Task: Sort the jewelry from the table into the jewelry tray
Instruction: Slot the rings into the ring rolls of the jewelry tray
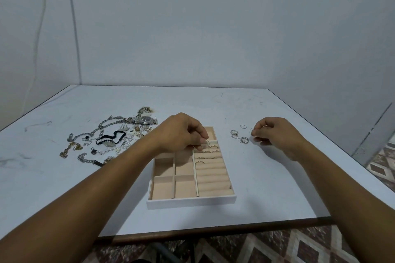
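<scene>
Matt velvety tray [192,203], shiny metal rings [239,137], scuffed smooth table [277,177].

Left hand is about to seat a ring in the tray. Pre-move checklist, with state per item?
1. Grip: the left hand pinches the thin ring: ok.
2. Position: the thin ring is above the far end of the ring rolls in the tray: ok.
3. Free slots: the rolls nearer the person are bare: ok.
4. Alignment of the thin ring with a slot: cannot tell, too small to see.
5. Clearance: the right hand is to the right of the tray, apart from it: ok.
6. Next piece: the right hand pinches a second ring by the loose rings on the table: ok.
</scene>
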Demonstrator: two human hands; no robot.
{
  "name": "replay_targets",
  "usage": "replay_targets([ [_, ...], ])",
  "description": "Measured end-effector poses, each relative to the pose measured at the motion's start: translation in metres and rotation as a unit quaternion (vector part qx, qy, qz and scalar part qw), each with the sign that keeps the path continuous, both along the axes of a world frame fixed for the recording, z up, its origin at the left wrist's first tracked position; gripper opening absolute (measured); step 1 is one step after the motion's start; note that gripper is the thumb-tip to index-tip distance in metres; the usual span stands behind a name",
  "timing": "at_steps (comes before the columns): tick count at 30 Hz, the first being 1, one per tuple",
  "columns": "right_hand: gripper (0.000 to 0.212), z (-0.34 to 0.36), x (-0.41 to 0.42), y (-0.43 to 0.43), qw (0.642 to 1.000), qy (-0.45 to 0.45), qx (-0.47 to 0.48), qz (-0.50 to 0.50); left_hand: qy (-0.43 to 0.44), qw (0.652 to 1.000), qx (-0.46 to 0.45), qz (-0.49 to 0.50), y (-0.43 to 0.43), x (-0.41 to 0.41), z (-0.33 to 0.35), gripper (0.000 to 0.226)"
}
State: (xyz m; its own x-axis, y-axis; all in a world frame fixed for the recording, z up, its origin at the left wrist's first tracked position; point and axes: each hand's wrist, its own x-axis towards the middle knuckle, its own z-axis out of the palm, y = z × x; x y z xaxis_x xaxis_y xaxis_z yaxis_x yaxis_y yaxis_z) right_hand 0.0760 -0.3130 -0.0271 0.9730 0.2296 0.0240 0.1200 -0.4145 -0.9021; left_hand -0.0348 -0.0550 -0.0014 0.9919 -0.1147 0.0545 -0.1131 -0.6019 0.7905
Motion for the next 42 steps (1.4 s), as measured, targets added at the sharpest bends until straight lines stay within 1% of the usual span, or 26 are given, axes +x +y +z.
replay_targets([
  [3, 0.009, 0.003, -0.016, 0.006, 1.0, -0.021, 0.009, 0.01, -0.008, 1.0, 0.004, 0.003, -0.001, -0.001, 0.0, 0.007],
  [8, 0.003, 0.01, -0.046, 0.02, 0.997, -0.061, 0.027, 0.031, -0.039, 0.998, 0.055, 0.019, -0.004, -0.006, 0.0, 0.01],
  [13, 0.005, 0.01, -0.07, 0.034, 0.994, -0.09, 0.012, 0.061, -0.052, 0.992, 0.118, 0.012, -0.009, -0.01, 0.001, 0.009],
  [18, 0.007, 0.006, -0.08, 0.04, 0.991, -0.106, -0.006, 0.076, -0.093, 0.982, 0.166, 0.012, -0.013, -0.013, -0.007, 0.009],
  [30, 0.007, 0.001, -0.085, 0.034, 0.993, -0.099, -0.018, 0.064, -0.119, 0.975, 0.189, 0.019, -0.018, -0.016, -0.017, 0.009],
  [37, 0.006, -0.002, -0.084, 0.033, 0.994, -0.094, -0.022, 0.056, -0.126, 0.978, 0.163, 0.02, -0.017, -0.017, -0.023, 0.006],
  [40, 0.006, -0.002, -0.084, 0.033, 0.994, -0.095, -0.023, 0.055, -0.124, 0.979, 0.16, 0.016, -0.018, -0.017, -0.026, 0.005],
  [42, 0.007, -0.003, -0.084, 0.033, 0.994, -0.094, -0.023, 0.054, -0.126, 0.976, 0.177, 0.005, -0.018, -0.016, -0.027, 0.006],
])
